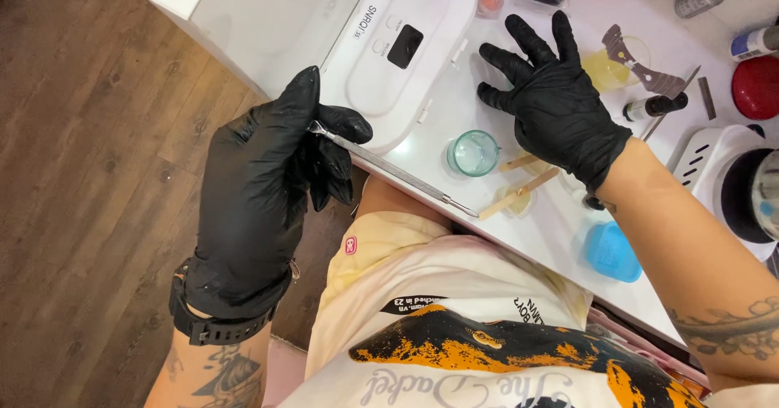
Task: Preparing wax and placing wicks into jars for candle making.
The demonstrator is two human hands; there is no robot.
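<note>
Black gloves covered both hands. The left hand was closed around one end of a slim metal cuticle tool, pinched between thumb and fingers, and the tool's shaft slanted out over the person's lap with its tip just short of the white table edge. The right hand hung spread open above the table, fingers splayed, gripping nothing. Just beside it stood a small clear glass cup, and two wooden sticks lay across a little dish partly under the wrist. A white nail lamp sat further back, a blue lid nearer the table edge. By the look of it, the work stood early: tool picked up, nothing yet dipped, scooped or applied, and the right hand had not taken anything.
</note>
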